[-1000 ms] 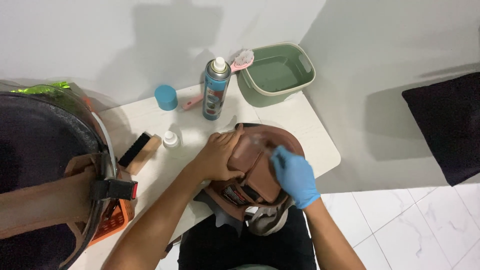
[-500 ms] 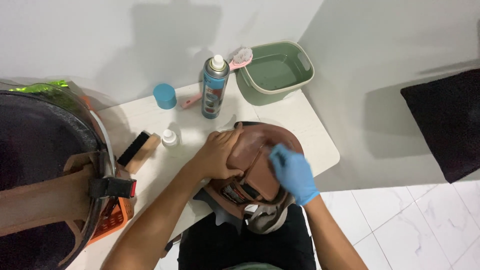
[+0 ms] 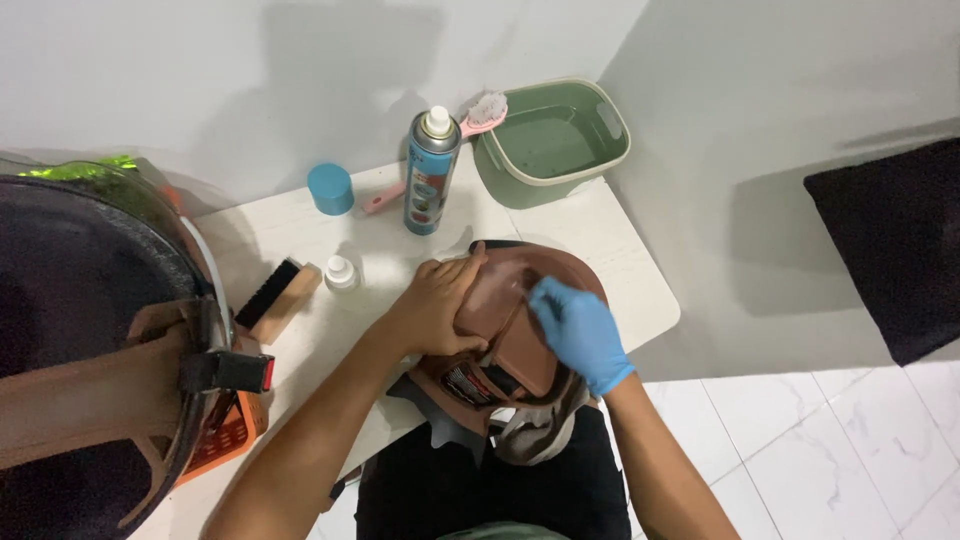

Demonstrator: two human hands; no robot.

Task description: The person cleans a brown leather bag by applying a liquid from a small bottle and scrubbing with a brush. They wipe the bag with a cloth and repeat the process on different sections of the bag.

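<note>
A white table (image 3: 620, 270) against a pale wall. On it stand a spray can (image 3: 431, 175), a blue cap (image 3: 331, 189), a small white bottle (image 3: 341, 272) and a green basin (image 3: 553, 140). A pink brush (image 3: 440, 150) and a dark-bristled wooden brush (image 3: 280, 297) lie flat; a brown helmet (image 3: 520, 320) sits at the near edge.

Bare left hand (image 3: 437, 308), gloved right hand (image 3: 578, 332)

Domestic cleaning corner, probably in a home: a small white table (image 3: 620, 270) stands against a plain white wall above a pale marble-patterned tiled floor (image 3: 860, 440). The tabletop bears household cleaning gear: an aerosol spray can (image 3: 431, 175), a green plastic basin (image 3: 556, 135), a pink brush (image 3: 470, 125) and a wooden-backed brush (image 3: 278, 297).
</note>
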